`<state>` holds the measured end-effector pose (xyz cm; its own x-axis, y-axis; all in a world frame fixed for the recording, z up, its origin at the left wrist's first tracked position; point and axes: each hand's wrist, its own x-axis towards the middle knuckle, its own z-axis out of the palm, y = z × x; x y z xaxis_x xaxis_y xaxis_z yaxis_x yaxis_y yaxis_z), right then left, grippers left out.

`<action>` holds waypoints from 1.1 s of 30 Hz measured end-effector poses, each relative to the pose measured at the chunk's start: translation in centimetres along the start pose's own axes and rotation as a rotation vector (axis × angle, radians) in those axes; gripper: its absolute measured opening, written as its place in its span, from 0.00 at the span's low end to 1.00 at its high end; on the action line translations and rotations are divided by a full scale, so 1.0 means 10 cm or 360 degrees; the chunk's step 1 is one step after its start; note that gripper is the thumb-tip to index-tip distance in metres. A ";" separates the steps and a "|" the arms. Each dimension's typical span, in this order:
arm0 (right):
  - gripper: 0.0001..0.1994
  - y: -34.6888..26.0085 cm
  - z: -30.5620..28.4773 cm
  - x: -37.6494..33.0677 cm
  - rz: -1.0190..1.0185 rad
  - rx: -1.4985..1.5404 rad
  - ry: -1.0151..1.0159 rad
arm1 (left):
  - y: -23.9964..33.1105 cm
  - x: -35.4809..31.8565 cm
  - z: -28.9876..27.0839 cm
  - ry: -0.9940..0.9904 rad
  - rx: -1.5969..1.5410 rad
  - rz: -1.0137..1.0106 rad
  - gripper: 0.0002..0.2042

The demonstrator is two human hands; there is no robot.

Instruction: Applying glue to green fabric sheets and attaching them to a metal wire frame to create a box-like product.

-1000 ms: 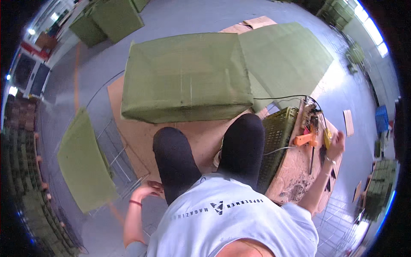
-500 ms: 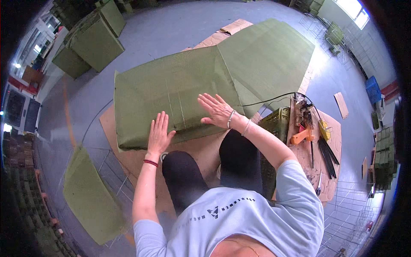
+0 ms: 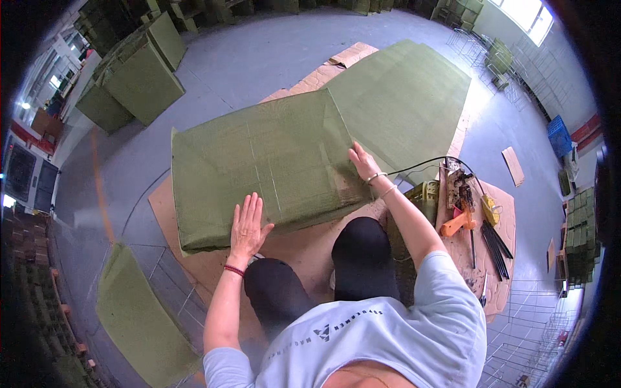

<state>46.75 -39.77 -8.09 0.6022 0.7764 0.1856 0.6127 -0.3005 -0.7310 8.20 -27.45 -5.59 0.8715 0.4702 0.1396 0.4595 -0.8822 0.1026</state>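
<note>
In front of my knees lies a box-shaped frame wrapped in green mesh fabric [image 3: 213, 174]. My left hand [image 3: 249, 227] rests flat on its near side, fingers stretched out. At the right edge of the box, my right hand [image 3: 364, 163] is closed on the fabric's edge, its fingertips partly hidden. From that edge a wide flap of the same green fabric [image 3: 407, 97] spreads away to the far right. Pale parallel lines run across the top of the wrapped box.
Flattened cardboard [image 3: 184, 223] lies beneath the work. On my right are an orange-handled tool [image 3: 458, 222], a yellow piece [image 3: 491, 210], black strips [image 3: 497, 249] and a cable. A green panel [image 3: 142, 317] lies at left; green boxes [image 3: 142, 84] stand at far left.
My right hand has moved right and away from me, from above the top to the box's right edge. The box's near side has shifted toward me and the left hand lies slightly lower.
</note>
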 end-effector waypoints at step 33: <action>0.19 -2.90 0.35 -0.20 0.0104 0.1173 -0.0503 | -1.19 -1.03 0.52 0.1376 -0.2323 -0.1705 0.47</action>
<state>25.95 -30.68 10.47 0.3844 0.9231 0.0136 0.0192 0.0067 -0.9998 -5.34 -21.91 -13.36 -0.1113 0.9717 -0.2085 -0.2081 0.1824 0.9609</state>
